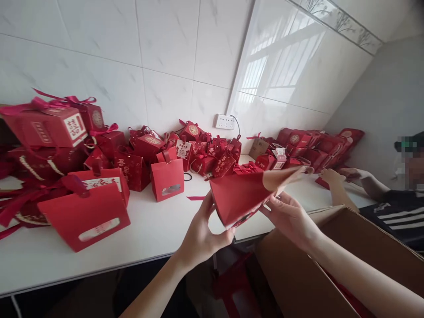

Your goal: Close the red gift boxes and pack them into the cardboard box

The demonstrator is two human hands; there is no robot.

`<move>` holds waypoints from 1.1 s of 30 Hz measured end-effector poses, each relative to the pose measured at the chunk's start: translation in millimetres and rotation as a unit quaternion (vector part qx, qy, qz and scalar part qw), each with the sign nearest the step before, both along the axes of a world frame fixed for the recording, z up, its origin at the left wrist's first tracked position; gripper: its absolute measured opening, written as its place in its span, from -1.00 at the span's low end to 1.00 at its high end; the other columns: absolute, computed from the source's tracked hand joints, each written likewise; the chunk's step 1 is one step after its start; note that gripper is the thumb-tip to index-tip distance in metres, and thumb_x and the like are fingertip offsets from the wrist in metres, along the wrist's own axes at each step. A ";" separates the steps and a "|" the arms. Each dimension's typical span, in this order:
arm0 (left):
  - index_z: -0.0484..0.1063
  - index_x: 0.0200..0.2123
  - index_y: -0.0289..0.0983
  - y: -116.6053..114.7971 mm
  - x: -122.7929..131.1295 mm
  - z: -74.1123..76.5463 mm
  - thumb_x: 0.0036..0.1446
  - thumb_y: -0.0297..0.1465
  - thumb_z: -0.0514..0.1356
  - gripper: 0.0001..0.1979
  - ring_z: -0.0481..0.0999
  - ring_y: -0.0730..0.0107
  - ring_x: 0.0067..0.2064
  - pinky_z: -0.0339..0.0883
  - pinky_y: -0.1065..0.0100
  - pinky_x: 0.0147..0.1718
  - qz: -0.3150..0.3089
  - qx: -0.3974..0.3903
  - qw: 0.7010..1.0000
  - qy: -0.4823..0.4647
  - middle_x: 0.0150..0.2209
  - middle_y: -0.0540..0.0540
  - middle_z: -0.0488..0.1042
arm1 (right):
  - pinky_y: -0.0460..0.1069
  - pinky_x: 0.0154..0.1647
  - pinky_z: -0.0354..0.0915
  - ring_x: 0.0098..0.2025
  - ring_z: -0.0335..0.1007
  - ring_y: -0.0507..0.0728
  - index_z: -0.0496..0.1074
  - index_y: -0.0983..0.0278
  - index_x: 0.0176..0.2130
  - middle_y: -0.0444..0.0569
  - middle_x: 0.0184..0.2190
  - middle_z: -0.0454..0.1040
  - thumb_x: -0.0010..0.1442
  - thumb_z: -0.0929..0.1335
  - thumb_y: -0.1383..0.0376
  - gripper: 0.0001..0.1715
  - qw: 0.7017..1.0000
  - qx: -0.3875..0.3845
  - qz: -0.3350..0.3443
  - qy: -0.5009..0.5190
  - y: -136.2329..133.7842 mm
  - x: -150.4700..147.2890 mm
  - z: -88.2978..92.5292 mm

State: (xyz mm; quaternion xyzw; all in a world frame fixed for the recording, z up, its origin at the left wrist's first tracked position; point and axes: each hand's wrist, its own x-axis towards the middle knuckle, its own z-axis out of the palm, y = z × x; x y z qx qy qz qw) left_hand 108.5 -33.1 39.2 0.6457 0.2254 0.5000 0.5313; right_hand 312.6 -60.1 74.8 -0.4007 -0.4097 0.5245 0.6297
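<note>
A red paper gift box (241, 194) is held up in front of me, tilted, above the table's front edge. Its right end stands open and shows a tan inner side. My left hand (203, 236) grips the box's left end, thumb below and fingers behind. At the lower right side, my right hand (291, 214) pinches the box near its open end. To the left on the table stand a small red gift box with a window (168, 179) and a bigger red gift box (88, 216) with a pale window.
Many red boxes with ribbons (43, 126) line the white table (159, 225) along the tiled wall. A large open cardboard carton (291, 265) stands at my lower right. At the far right a co-worker's hands (344, 176) handle a red item. A power strip (226, 121) is on the wall.
</note>
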 end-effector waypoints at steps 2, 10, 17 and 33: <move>0.24 0.00 -0.17 3.5 2.5 -6.8 -0.11 -0.55 0.24 -0.45 0.39 0.11 0.02 0.33 0.22 -0.04 -0.012 0.021 0.999 0.047 -0.05 -0.12 0.43 | 0.10 0.00 0.32 -0.23 0.45 0.12 0.52 0.19 -0.35 -0.10 -0.35 0.55 -0.10 0.49 0.26 -0.79 1.000 0.007 0.008 -0.015 -6.6 13.5 -5.6; 0.13 0.13 -0.15 15.8 23.9 -4.0 -0.10 -0.42 0.33 -0.29 0.34 0.08 0.06 0.28 0.21 0.00 -0.090 0.032 0.994 0.059 0.04 -0.16 0.35 | -0.06 -0.22 0.42 -0.38 0.46 0.04 0.49 0.26 -0.48 -0.11 -0.47 0.53 -0.17 0.53 0.28 -0.80 0.997 -0.032 -0.064 0.009 -23.9 38.6 -17.8; -0.19 0.25 0.02 8.5 38.4 -0.5 -0.04 -0.20 0.31 -0.10 0.44 0.17 -0.02 0.38 0.27 -0.13 -0.169 -0.164 0.968 -0.082 0.07 -0.13 0.34 | -0.10 -0.49 0.46 -0.45 0.49 0.08 0.48 0.34 -0.27 0.01 -0.41 0.56 0.02 0.44 0.20 -0.71 0.981 -0.187 -0.056 0.025 -35.0 30.0 -25.1; 0.26 -0.16 -0.23 2.7 43.0 13.8 0.03 -0.28 0.25 -0.67 0.48 0.42 -0.40 0.35 0.44 -0.43 -0.126 -0.188 0.973 -0.048 -0.26 -0.07 0.51 | -0.13 -0.46 0.46 -0.39 0.50 0.08 0.53 0.32 -0.27 0.00 -0.37 0.58 0.02 0.44 0.26 -0.77 0.967 -0.255 -0.014 0.020 -31.6 32.9 -40.0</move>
